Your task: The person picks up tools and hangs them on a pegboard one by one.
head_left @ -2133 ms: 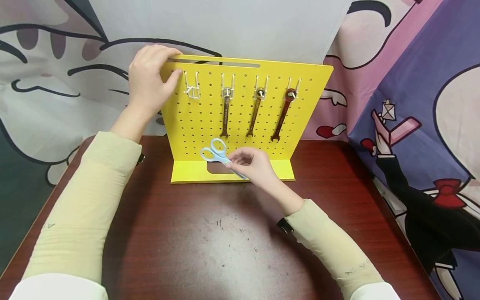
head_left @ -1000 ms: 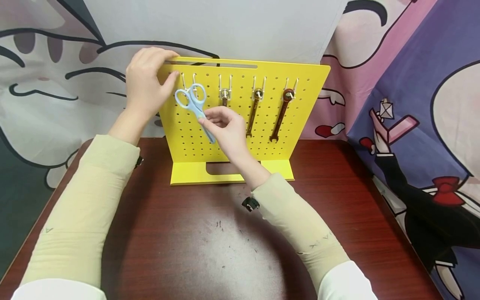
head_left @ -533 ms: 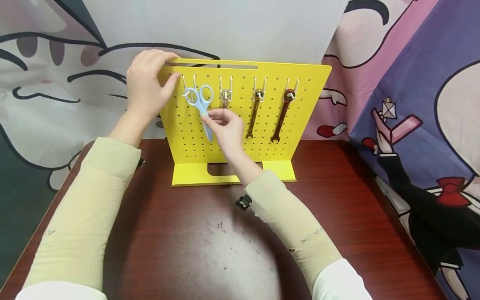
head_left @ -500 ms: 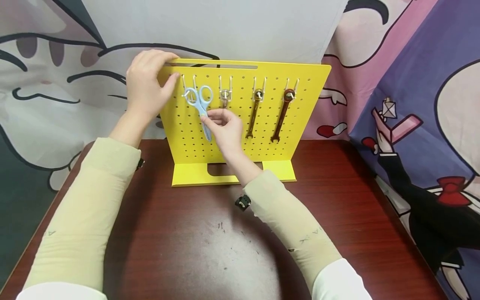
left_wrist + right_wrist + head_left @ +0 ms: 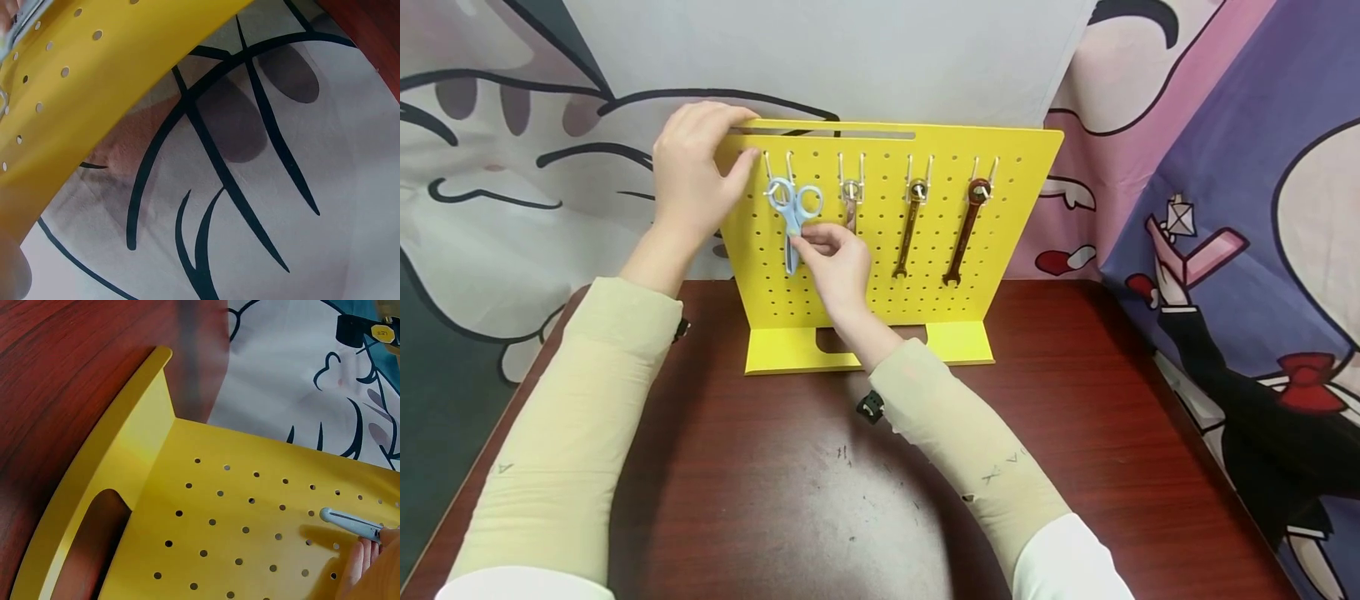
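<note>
My left hand (image 5: pixel 696 171) grips the top left corner of a yellow pegboard (image 5: pixel 880 287), fingers over the top edge and thumb on the front. My right hand (image 5: pixel 841 265) pinches light blue scissors (image 5: pixel 793 218) below their finger loops, blades pointing down. The left loop overlaps the leftmost white hook (image 5: pixel 789 163) in the head view; the right loop stands to the right of it. In the right wrist view the closed blades (image 5: pixel 350 523) show close over the board's holes. The left wrist view catches the board's edge (image 5: pixel 94 81) and a rounded bit of the left hand (image 5: pixel 11 275).
Three wrenches hang on the other hooks: one (image 5: pixel 852 215) partly hidden behind the right hand, a middle one (image 5: pixel 910 237) and a larger one (image 5: pixel 966 233) at right. The board's flat foot (image 5: pixel 775 350) rests on a dark red wooden table (image 5: pixel 760 467). Cartoon-printed cloth (image 5: pixel 490 233) surrounds it.
My right hand has lifted the scissors from low in front of the board up to the leftmost hook, then shifted slightly left, bringing the left loop over it. My left hand stays put.
</note>
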A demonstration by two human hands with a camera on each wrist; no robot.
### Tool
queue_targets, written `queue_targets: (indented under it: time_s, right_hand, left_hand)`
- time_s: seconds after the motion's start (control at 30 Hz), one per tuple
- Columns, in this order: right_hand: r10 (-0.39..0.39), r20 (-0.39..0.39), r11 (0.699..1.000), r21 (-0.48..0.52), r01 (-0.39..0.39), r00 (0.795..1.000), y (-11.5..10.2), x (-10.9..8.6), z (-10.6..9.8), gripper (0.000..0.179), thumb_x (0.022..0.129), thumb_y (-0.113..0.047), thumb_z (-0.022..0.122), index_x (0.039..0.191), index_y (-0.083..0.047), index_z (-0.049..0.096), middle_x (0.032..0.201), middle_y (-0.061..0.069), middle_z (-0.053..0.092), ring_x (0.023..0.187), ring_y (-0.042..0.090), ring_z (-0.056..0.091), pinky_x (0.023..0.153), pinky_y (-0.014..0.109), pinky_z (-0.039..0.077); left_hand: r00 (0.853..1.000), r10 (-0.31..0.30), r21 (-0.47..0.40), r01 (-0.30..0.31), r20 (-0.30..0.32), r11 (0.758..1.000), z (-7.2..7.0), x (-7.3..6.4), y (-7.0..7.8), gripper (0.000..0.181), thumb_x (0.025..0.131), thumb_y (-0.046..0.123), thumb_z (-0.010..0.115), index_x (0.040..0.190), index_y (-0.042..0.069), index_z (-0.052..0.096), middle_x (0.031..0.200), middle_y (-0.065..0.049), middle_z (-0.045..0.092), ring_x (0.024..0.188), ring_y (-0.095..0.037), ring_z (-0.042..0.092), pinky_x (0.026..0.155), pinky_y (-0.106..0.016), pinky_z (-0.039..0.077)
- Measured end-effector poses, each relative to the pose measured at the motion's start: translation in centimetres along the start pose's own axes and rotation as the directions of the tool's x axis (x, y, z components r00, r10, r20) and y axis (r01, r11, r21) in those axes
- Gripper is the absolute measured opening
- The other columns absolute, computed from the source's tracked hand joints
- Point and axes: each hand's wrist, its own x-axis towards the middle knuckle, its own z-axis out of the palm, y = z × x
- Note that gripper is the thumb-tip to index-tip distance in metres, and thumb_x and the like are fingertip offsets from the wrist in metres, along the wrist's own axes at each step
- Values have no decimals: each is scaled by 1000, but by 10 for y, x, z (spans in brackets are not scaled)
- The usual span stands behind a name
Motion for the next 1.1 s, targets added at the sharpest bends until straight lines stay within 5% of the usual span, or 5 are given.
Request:
queue_targets:
  time_s: [0.4, 0.73, 0.93, 1.1]
  right_hand:
    - [-42, 46, 998, -33, 44, 998, 12, -6, -15, 15, 92, -1, 80, 107, 3, 78, 108, 19, 80, 93, 27, 77, 81, 18, 63]
    - [-111, 140, 993, -33, 116, 984, 27, -23, -48, 20, 93, 0, 78, 112, 6, 74, 110, 24, 78, 99, 36, 76, 88, 26, 65]
    - [-156, 161, 976, -124, 177, 975, 37, -31, -82, 26, 93, -2, 79, 116, 5, 73, 114, 23, 77, 103, 35, 75, 97, 34, 63]
    - [-227, 148, 933, -249, 258, 963, 49, -37, -112, 34, 92, -6, 81, 123, 3, 70, 120, 20, 75, 110, 33, 73, 104, 40, 60]
  left_hand:
    - [1000, 11, -15, -11, -14, 1000, 3, -2, -4, 32, 101, 11, 69, 133, 8, 72, 132, -15, 74, 134, -32, 61, 127, -35, 38]
    - [996, 89, 15, -89, 6, 996, -4, -9, -19, 47, 102, 9, 69, 148, 14, 62, 156, -3, 60, 156, -21, 45, 135, -37, 25]
    - [994, 106, 22, -106, 3, 994, -10, -29, -28, 50, 104, 15, 62, 154, 12, 56, 165, -5, 50, 162, -25, 33, 137, -45, 19]
    - [994, 104, 4, -105, 12, 995, -13, -59, -34, 58, 100, 24, 62, 155, 8, 53, 167, -10, 46, 164, -30, 30, 137, -51, 16]
